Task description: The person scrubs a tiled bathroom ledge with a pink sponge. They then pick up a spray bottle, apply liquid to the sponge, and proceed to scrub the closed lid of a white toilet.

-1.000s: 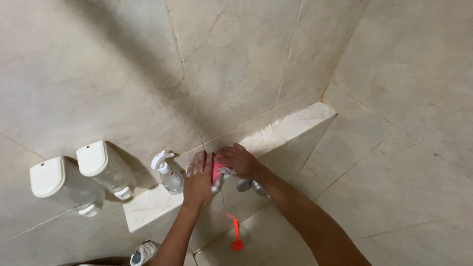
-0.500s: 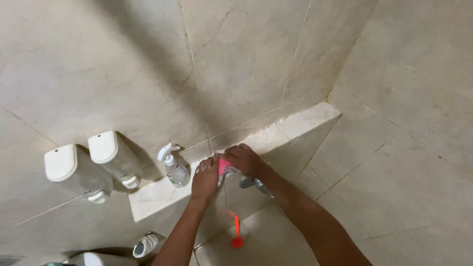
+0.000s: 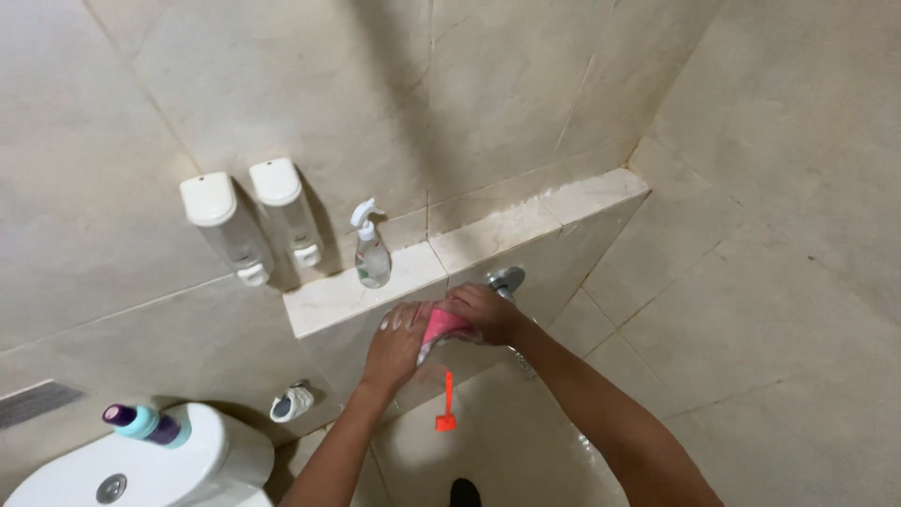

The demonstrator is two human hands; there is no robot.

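Both my hands press against the tiled front face below a marble ledge [image 3: 488,230]. My right hand [image 3: 485,312] grips a pink cloth [image 3: 438,328] and holds it against the tile. My left hand [image 3: 399,340] lies flat beside it, fingers spread, touching the wall and the cloth's edge. A chrome round valve [image 3: 508,280] sits on the wall just right of my right hand.
A clear spray bottle [image 3: 372,249] stands on the ledge. Two white wall dispensers [image 3: 253,218] hang to its left. A white toilet cistern [image 3: 150,460] with a teal and purple bottle [image 3: 145,424] is at lower left. An orange tag [image 3: 447,404] hangs below my hands.
The view has shifted so the ledge and dispensers sit further right and higher, bringing the toilet cistern into view. My hands stay on the pink cloth at the wall.
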